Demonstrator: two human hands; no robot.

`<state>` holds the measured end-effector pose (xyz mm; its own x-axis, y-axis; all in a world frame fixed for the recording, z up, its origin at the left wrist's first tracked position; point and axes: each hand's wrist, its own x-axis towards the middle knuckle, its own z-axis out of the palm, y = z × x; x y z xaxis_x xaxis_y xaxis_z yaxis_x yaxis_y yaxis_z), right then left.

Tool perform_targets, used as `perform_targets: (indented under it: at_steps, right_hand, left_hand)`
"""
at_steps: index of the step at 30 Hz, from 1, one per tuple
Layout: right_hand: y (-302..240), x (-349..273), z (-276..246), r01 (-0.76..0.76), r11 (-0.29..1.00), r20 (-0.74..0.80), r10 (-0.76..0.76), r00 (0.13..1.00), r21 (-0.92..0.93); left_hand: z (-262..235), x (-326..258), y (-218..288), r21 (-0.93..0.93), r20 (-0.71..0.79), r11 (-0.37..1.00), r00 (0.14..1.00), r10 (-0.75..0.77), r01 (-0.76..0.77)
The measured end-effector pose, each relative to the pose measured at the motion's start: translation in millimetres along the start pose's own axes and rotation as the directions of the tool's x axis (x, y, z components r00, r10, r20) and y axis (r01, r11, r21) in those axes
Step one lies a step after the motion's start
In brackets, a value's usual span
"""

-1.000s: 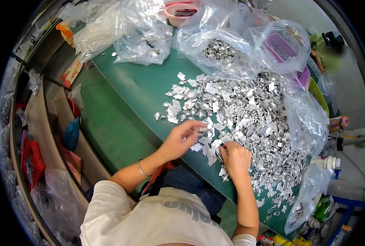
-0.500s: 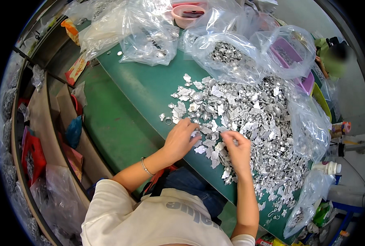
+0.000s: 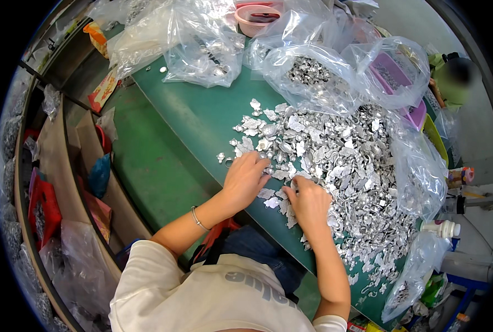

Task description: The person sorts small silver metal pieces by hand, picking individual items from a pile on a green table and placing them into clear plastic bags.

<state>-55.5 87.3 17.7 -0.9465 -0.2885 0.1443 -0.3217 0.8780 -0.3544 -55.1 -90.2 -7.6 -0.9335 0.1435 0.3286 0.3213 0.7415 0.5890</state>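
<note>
Shiny metal bits lie heaped on the green counter. The left hand and right hand curl at the heap's left side — I can't tell if the fingers pinch anything. Picking through seems underway — next needs careful pinching.

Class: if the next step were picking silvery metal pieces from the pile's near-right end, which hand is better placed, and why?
Probably the right hand: it is nearer those silvery metal pieces. The left hand is farther off, to its left, and would likely have to cross the right forearm.
</note>
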Motion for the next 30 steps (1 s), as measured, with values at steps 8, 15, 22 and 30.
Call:
perform_targets:
  at_steps: [8, 15, 22, 30]
  right_hand:
    - [29.1, 0.3, -9.4, -0.286, 0.403, 0.260, 0.120, 0.958, 0.870]
    - [16.2, 14.7, -20.3, -0.384, -0.423, 0.505, 0.222, 0.834, 0.821]
    - [4.1, 34.4, 14.3, -0.209, 0.752, 0.191, 0.111, 0.975, 0.626]
    - [-7.7, 47.2, 41.7, 0.183, 0.958, -0.100, -0.164, 0.981, 0.223]
  left_hand:
    - [7.1, 1.0, -8.7, -0.006, -0.009, 1.000, 1.000, -0.003, 0.003]
    - [5.2, 1.9, -5.7, -0.020, 0.031, 1.000, 0.999, 0.009, -0.008]
    - [3.4, 0.4, -8.7, -0.125, -0.044, 0.990, 0.998, 0.053, -0.058]
    - [-35.0, 9.7, -18.2, -0.946, 0.316, -0.218, 0.824, -0.470, 0.238]
